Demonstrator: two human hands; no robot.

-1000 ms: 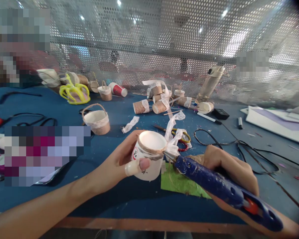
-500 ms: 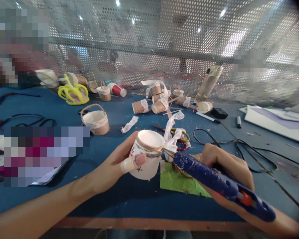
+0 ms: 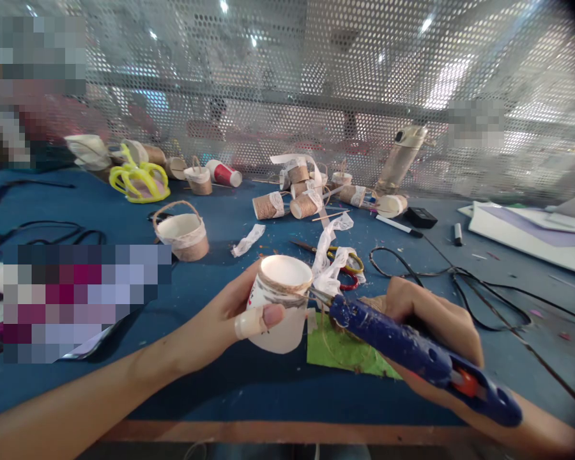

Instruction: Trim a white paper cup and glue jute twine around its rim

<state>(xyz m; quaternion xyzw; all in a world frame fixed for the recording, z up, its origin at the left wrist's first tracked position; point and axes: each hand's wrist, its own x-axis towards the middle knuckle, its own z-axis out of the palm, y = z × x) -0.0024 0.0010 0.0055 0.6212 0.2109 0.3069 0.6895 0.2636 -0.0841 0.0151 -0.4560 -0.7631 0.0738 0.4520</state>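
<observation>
My left hand (image 3: 242, 313) is closed round a white paper cup (image 3: 282, 329), thumb across its front, with a bandage-like strip round the thumb. Twine circles the cup just below its rim, and a darker smeared band runs under it. In my right hand (image 3: 436, 319) is a blue glue gun (image 3: 393, 348); its metal nozzle points left at the cup's right side, by the twine. I cannot tell whether the nozzle touches. A ball of twine (image 3: 372, 304) lies behind the gun on a green sheet (image 3: 328, 351). White lace (image 3: 329, 265) and scissors (image 3: 352, 268) lie just beyond.
A twine-handled basket (image 3: 184, 237) stands to the left. Several twine-wrapped cups (image 3: 305, 206) lie at the back, near a yellow looped object (image 3: 140, 182) and a bottle (image 3: 402, 160). A black cable (image 3: 489, 289) crosses the right side. White sheets (image 3: 522, 236) lie far right.
The cup has turned and tipped slightly in my left hand, so less of its printing shows. The glue gun has shifted slightly left with it, its nozzle staying by the twine.
</observation>
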